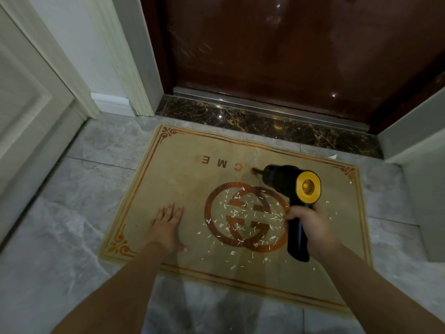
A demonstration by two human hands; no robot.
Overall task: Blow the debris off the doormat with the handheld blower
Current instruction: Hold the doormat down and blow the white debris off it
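A tan doormat (183, 179) with an orange border and a round brown emblem lies on the grey floor before a dark door. Small white scraps of debris (243, 222) are scattered over the emblem and the mat's near right part. My right hand (310, 225) grips the handle of a black handheld blower (289, 184) with a yellow rear cap; its barrel points away from me, over the mat's lettering. My left hand (167, 225) lies flat on the mat, palm down, fingers spread, left of the debris.
The dark wooden door (289, 56) and a dark marble threshold (252, 121) stand just beyond the mat. White door frames (115, 56) and a panelled white door (29, 104) are on the left, a white wall corner (414, 131) on the right. Grey tiles (60, 237) surround the mat.
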